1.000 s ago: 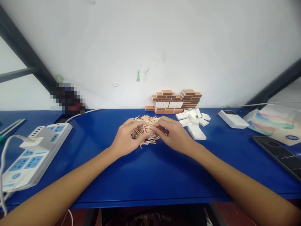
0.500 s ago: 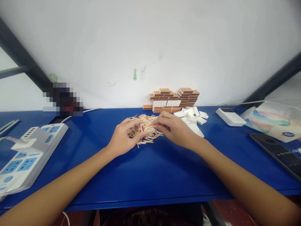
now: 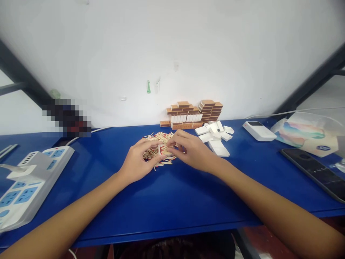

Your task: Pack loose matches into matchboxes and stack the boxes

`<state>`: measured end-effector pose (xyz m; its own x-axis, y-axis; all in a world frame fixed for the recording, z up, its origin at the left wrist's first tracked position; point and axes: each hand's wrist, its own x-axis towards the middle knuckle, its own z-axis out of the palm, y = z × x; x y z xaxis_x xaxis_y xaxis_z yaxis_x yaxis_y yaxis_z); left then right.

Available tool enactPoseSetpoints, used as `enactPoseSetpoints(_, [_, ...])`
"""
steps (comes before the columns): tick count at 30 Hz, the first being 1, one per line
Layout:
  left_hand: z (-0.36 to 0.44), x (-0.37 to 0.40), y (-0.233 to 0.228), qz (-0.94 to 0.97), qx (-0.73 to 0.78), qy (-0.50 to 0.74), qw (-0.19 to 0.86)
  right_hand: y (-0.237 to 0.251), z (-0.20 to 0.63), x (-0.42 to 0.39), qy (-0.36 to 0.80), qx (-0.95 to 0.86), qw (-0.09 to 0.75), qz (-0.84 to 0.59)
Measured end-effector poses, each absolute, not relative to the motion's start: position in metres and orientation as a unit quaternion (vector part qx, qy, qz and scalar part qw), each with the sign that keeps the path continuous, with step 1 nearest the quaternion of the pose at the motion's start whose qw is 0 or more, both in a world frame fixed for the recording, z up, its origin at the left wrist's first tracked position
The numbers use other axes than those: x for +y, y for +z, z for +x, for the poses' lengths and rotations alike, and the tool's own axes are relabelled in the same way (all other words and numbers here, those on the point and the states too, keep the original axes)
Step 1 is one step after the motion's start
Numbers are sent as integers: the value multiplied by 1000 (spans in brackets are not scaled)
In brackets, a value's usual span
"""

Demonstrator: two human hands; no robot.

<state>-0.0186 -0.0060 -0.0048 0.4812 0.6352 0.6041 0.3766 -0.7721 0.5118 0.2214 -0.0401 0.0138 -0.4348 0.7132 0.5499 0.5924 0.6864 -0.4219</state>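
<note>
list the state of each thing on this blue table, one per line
left hand: fingers curled on a small white tray
right hand: pinching matchsticks at that tray
white tray: held between both hands, partly filled
matchsticks: loose in a heap
brown matchboxes: closed, stacked against the wall
white inner trays: scattered
power strip: one adapter plugged in
phone: screen dark

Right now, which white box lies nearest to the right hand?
The large flat white box at the front of the loose cluster, closest to the right hand; the others lie farther back.
</note>
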Motion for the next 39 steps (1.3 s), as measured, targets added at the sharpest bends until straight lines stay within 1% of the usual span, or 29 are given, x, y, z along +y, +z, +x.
enactPoseSetpoints(6, [-20, -3, -6, 839, 309, 412, 173, 16, 224, -39, 65, -839, 382, -381])
enactPoseSetpoints(11, [-21, 0, -8, 843, 301, 411, 174, 11, 224, -37, 84, -850, 374, -362])
enactPoseSetpoints(17, [-21, -3, -10, 847, 293, 406, 179, 8, 225, -35, 94, -844, 372, -374])
enactPoseSetpoints(23, [-20, -5, -8, 852, 299, 386, 187, 9, 226, -36, 82, -852, 346, -384])
enactPoseSetpoints(29, [-20, -5, -11, 844, 308, 395, 192, 11, 227, -38, 73, -854, 308, -413])
enactPoseSetpoints(34, [-20, -4, -12, 837, 310, 405, 200, 14, 228, -37, 106, -855, 322, -393])
enactPoseSetpoints(39, [-21, -2, -11, 829, 325, 406, 205, 17, 233, -32, 73, -852, 333, -398])
